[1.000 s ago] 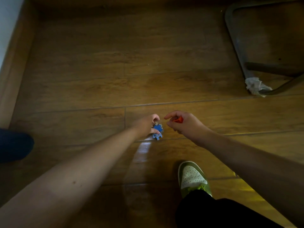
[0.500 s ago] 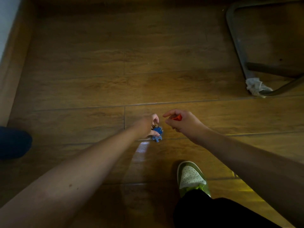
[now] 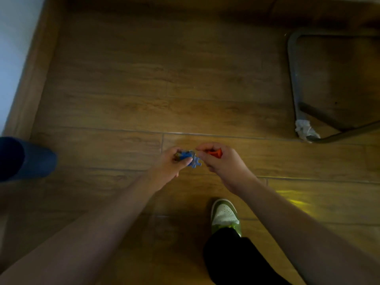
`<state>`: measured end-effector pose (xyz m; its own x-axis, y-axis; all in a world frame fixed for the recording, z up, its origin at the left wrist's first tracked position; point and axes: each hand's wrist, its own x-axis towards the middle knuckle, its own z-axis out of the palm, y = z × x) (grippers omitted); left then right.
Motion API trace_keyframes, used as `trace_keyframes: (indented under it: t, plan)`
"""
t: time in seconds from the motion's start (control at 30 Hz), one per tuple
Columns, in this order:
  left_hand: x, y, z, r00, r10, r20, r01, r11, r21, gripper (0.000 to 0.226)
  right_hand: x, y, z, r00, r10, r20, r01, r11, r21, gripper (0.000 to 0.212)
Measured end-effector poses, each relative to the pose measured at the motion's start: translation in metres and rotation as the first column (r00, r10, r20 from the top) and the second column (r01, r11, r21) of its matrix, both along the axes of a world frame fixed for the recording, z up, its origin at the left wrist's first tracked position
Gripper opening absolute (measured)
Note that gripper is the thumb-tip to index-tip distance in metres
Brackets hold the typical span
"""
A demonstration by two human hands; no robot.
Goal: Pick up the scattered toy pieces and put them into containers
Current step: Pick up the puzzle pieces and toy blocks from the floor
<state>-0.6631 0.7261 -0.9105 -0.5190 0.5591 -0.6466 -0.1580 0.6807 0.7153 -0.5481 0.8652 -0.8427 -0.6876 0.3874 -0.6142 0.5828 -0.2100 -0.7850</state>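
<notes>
Over the wooden floor, my left hand grips a bunch of blue gear-like toy pieces, with a small yellowish piece tucked among them. My right hand is closed around an orange toy piece, its thumb and forefinger touching the blue pieces from the right. Both hands meet at the centre of the view. No container shows.
A grey metal chair frame stands at the right, a white rag wrapped at its foot. A dark blue object lies at the left edge. My green and white shoe is below the hands. A skirting board runs along the left.
My two hands have come together; the right hand with the orange piece moved left until its fingertips reached the blue pieces in the left hand.
</notes>
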Motion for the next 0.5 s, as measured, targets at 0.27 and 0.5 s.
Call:
trace_keyframes:
  t: [0.27, 0.5]
  plan:
    - [0.013, -0.008, 0.214, 0.963, 0.154, 0.219, -0.156, 0.988, -0.007, 0.025, -0.007, -0.009, 0.203, 0.999, -0.007, -0.037, 0.007, 1.0, 0.0, 0.015]
    - [0.009, -0.025, 0.435, 0.884, 0.297, 0.361, -0.329, 0.944, 0.03, 0.02, -0.013, -0.007, 0.408, 0.995, -0.08, -0.062, 0.077, 0.996, -0.049, 0.013]
